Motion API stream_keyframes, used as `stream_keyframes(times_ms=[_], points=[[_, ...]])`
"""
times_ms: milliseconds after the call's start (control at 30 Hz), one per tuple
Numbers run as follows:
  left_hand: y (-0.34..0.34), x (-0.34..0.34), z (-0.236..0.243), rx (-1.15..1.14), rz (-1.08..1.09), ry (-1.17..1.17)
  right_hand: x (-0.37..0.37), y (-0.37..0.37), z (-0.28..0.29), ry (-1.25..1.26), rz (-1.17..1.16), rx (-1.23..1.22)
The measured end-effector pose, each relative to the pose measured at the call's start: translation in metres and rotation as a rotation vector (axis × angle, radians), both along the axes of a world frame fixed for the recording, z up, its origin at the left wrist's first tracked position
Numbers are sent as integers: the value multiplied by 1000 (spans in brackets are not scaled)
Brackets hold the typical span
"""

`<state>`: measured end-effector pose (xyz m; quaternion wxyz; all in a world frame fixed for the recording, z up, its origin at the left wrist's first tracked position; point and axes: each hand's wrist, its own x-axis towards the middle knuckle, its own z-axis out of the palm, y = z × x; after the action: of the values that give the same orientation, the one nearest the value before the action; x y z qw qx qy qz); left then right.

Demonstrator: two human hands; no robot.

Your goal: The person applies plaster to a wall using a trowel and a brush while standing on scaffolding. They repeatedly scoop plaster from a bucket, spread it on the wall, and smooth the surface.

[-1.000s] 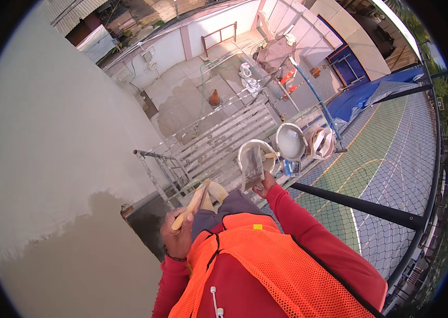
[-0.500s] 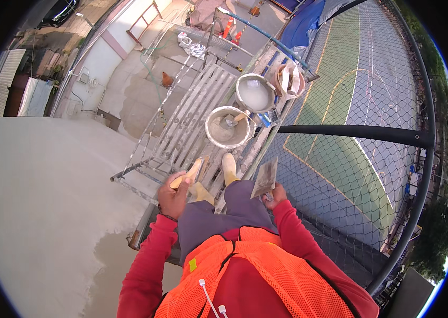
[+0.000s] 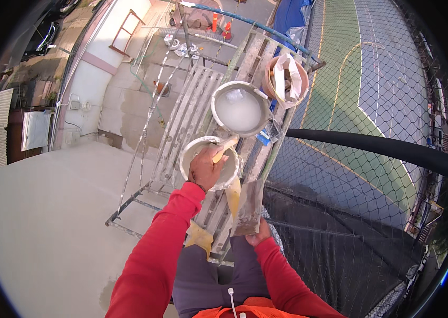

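My left hand [image 3: 208, 167] is closed on a yellow-handled tool [image 3: 218, 156] inside the nearer bucket [image 3: 187, 164], the tool's working end hidden. My right hand [image 3: 258, 233], low at the right, grips a flat, smeared metal trowel [image 3: 247, 206] held upright beside my yellow boot [image 3: 233, 196]. Just beyond the nearer bucket sits a bucket of milky liquid [image 3: 237, 114]. A pinkish bucket [image 3: 274, 79] with white material over it stands behind that, and a small blue-and-clear item [image 3: 267, 136] lies next to the middle bucket.
I am on a slatted scaffold platform [image 3: 181, 127] with metal rails [image 3: 142, 196] and a blue pipe [image 3: 255, 24]. A pale grey wall surface [image 3: 49, 212] fills the lower left. Black netting [image 3: 361, 159] and a dark bar run along the right. Orange cones [image 3: 227, 31] stand below.
My left hand has moved forward and right with the yellow-handled tool, into the nearer bucket. My right hand has dropped lower. The view has shifted, bringing the buckets closer.
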<state>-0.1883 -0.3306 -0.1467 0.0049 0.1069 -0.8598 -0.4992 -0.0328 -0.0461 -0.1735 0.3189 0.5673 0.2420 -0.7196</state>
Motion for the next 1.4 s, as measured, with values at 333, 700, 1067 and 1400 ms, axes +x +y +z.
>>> stream_keyframes(times_ms=[333,700,1067,1400], points=[[58,-171,-265,293,-33,-124,-84,40,-61,158,54,111],[-4,-73,-49,108,-59,-39,-215,13,-108,241,-113,-257],[-17,16,79,39,-70,-51,-194,-89,-74,265,65,-396],[2,-30,103,-20,-203,73,-259,-65,-75,428,74,-499]])
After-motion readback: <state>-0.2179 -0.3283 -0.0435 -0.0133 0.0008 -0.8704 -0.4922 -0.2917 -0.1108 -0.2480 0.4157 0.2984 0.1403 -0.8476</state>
